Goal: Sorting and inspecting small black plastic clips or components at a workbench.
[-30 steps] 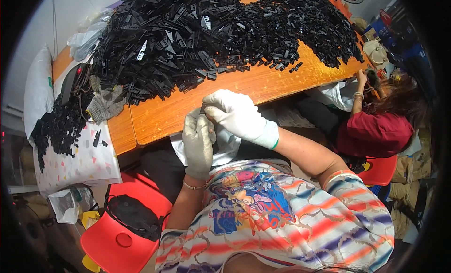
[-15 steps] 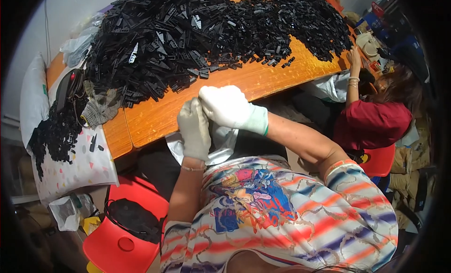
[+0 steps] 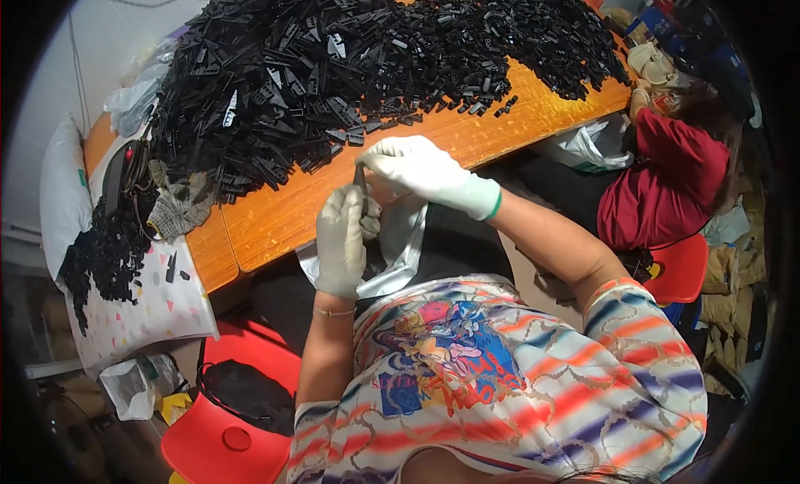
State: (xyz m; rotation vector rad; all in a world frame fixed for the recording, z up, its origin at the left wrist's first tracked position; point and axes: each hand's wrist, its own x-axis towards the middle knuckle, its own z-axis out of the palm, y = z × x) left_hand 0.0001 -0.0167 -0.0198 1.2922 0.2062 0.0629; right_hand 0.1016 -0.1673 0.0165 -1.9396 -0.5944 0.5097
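Note:
A slim black plastic piece (image 3: 361,179) stands upright between my hands. My left hand (image 3: 340,238), in a pale glove, is closed around its lower part. My right hand (image 3: 421,169), in a white glove with a green-edged cuff, pinches its upper end. Both hands are just off the table's near edge, over a white plastic bag (image 3: 406,263) in my lap. Beyond them a large heap of black plastic pieces (image 3: 275,84) covers much of the orange wooden table (image 3: 283,222).
Left of the table, a patterned cover (image 3: 162,309) carries more black pieces and a grey knitted glove (image 3: 182,205). Red chairs stand at lower left (image 3: 237,401) and right (image 3: 679,271). At right sits a person in a dark red top (image 3: 667,180) beside another white bag (image 3: 593,142).
My hands have moved slightly apart, and the black piece now shows between them. The person at right has drawn an arm back and leaned over.

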